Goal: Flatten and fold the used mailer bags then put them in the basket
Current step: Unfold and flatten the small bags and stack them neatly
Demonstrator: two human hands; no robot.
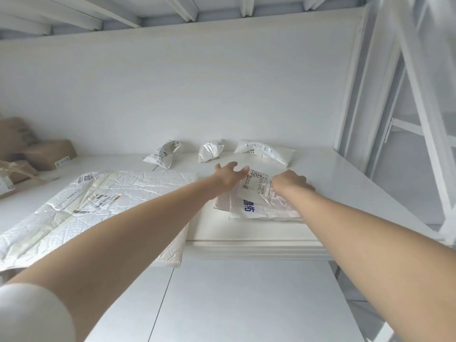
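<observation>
A white mailer bag with blue print and a shipping label point(256, 193) lies on the white table top point(246, 230), right of centre. My left hand point(228, 175) lies spread on its far left corner, fingers straight. My right hand point(292, 182) presses down on its right side, palm down, fingers reaching past the bag's edge. A large crinkled white mailer point(98, 201) lies flat at the left and hangs over the table's front edge. Three crumpled small mailers sit at the back by the wall: one at the left point(164, 154), one in the middle point(211, 150), one at the right point(265, 151).
Brown paper parcels point(47, 154) and a cloth bag are piled at the far left. A white metal frame point(419, 119) rises at the right. The wall closes off the back of the table. No basket is in view.
</observation>
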